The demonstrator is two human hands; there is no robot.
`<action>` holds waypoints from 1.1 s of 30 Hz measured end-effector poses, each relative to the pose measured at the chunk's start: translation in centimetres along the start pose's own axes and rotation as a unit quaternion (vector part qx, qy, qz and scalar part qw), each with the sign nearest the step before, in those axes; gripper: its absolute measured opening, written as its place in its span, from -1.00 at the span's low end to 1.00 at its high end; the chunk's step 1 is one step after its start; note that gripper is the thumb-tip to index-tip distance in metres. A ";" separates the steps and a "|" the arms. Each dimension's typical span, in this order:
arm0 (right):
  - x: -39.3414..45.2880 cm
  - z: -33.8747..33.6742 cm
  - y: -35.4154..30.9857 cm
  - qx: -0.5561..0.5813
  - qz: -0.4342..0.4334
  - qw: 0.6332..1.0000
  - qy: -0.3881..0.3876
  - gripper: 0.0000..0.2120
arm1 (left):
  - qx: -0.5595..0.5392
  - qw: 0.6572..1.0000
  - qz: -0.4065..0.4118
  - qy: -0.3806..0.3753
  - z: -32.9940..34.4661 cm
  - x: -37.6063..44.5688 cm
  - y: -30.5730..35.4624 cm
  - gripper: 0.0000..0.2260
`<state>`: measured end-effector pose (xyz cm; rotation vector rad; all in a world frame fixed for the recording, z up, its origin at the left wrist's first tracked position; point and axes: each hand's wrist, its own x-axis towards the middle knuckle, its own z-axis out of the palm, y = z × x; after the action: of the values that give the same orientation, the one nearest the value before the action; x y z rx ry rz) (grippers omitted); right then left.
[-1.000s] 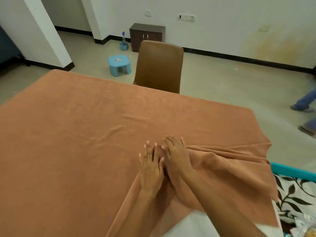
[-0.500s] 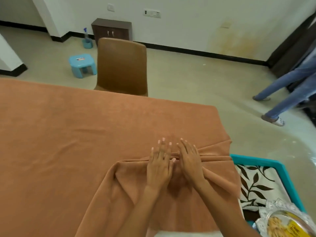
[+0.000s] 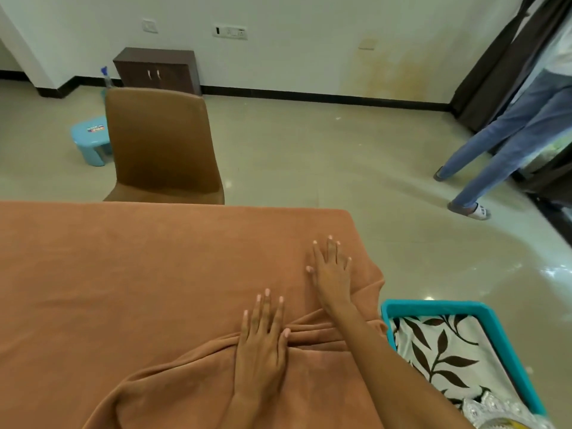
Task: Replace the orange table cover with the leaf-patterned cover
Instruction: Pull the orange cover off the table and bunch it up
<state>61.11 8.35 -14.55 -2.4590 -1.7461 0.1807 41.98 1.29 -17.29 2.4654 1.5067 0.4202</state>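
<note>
The cover (image 3: pixel 123 274) under the fingers (image 3: pixel 266 308) is plain orange-brown. Right of them, a turquoise tray (image 3: pixel 433 305) holds a white cloth (image 3: pixel 439 351) patterned with dark brown leaves. Beyond the fingers stands a brown chair (image 3: pixel 161 144), with a light blue stool (image 3: pixel 89 144) beside it and a dark brown cabinet (image 3: pixel 154 69) behind.

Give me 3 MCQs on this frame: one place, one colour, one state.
1. Where is the leaf cover?
A. in the bin right of the table
B. on the chair
C. spread on the table

2. What colour is the bin?
A. red
B. teal
C. black

3. How does the left hand lie?
A. fist in the air
B. flat on the folded orange cover
C. holding a cup

A: it lies inside the bin; B: the rim is teal; B: straight fingers press the fold.
</note>
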 end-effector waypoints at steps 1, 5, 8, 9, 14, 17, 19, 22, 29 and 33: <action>0.3 0.2 0.1 0.006 0.007 1.000 -0.003 -0.47 | 0.000 1.000 0.000 0.000 0.1 0.0 0.0 -0.52; 0.9 1.0 0.0 0.026 0.021 0.999 -0.031 -0.54 | 0.006 1.000 0.000 -0.013 0.2 0.2 -0.1 -0.53; 0.9 1.1 0.1 0.071 0.004 0.997 0.032 -0.62 | 0.001 1.000 0.000 -0.020 0.1 0.3 -0.1 -0.51; 0.9 1.1 0.1 0.087 -0.006 0.994 0.067 -0.66 | -0.001 1.000 0.000 -0.019 0.1 0.3 -0.1 -0.51; 0.2 -0.1 -0.5 0.103 -0.048 0.981 0.157 -0.72 | -0.014 1.000 -0.010 -0.002 -0.3 0.4 0.3 -0.53; -1.0 0.5 -1.1 0.111 -0.066 0.977 0.168 -0.66 | -0.015 1.000 -0.008 0.000 -0.4 0.3 0.3 -0.52; -1.9 1.0 -1.2 0.114 -0.062 0.977 0.170 -0.60 | -0.015 1.000 -0.010 -0.006 -0.5 0.2 0.2 -0.51; -2.0 1.5 -0.6 0.082 -0.010 0.981 0.178 -0.51 | -0.009 1.000 -0.009 -0.007 -0.5 0.1 0.3 -0.51; -1.3 2.0 -0.9 0.025 -0.008 0.988 0.153 -0.70 | 0.009 1.000 0.004 0.006 0.2 0.0 0.0 -0.52; -1.4 0.9 -1.0 0.035 -0.024 0.980 0.193 -0.79 | 0.001 1.000 -0.003 0.000 0.2 0.2 0.1 -0.53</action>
<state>59.58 7.34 -15.20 -2.2128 -1.5979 -0.2227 42.19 1.47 -17.38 2.4621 1.5152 0.4169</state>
